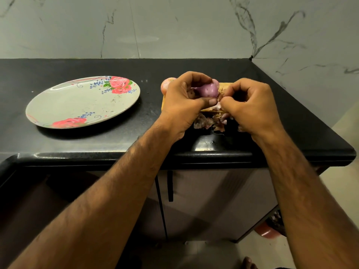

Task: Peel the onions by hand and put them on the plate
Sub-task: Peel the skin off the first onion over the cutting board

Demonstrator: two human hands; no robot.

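My left hand [182, 101] grips a small purple onion [206, 90], fingers curled over its top and thumb under it. My right hand [250, 105] pinches a bit of the onion's skin at its right lower side, close to my left thumb. Both hands hover over a yellowish board [223, 86], mostly hidden by them. Another onion [165, 85], pinkish, peeks out behind my left hand. Loose dry skins [207, 122] lie on the counter below the hands. The flowered plate [58, 101] sits to the left with nothing on it.
The black counter [97, 140] ends in a rounded front edge near me and a corner at the right. A marble wall stands behind. Cabinet doors are below, and a red tub [268, 231] sits on the floor at the right.
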